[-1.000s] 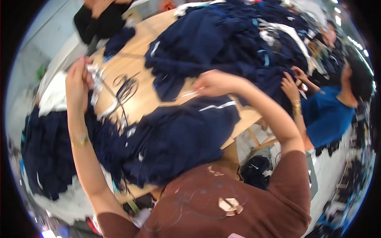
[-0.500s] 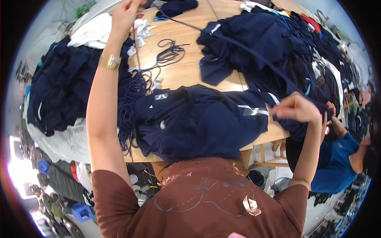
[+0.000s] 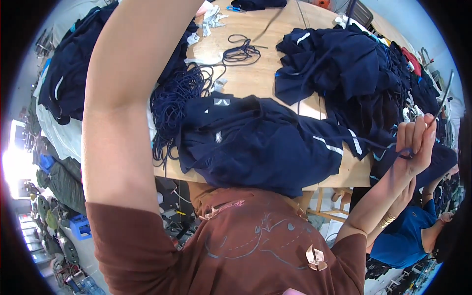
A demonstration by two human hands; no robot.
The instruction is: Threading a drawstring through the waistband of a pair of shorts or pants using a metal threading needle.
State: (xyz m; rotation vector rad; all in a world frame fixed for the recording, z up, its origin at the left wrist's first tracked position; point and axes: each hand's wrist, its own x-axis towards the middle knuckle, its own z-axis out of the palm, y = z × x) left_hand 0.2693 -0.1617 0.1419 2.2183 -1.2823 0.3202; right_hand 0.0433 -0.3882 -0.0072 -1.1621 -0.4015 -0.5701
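Observation:
My left arm [image 3: 125,93] reaches up past the top edge, so my left hand is out of view. At the right, my right hand [image 3: 417,143] is closed on a navy cord [image 3: 376,143], which loops at the palm and runs left over the garment. From its fingertips a thin dark strand [image 3: 446,96] sticks up; whether it is the cord's end or a thin rod, I cannot tell. In front of me lies a crumpled navy garment [image 3: 260,152] with white stripes. Beside it on the left is a tangled heap of navy cords [image 3: 177,98].
Navy garments pile up at the right [image 3: 354,64] and far left [image 3: 73,69]. A loose cord bundle [image 3: 242,53] and white scraps [image 3: 212,19] lie on the wooden table [image 3: 268,78]. A person in a blue shirt [image 3: 405,238] is close by on the right.
My left hand has gone up out of the picture. My right hand has moved right and now holds the cord. The view has shifted slightly.

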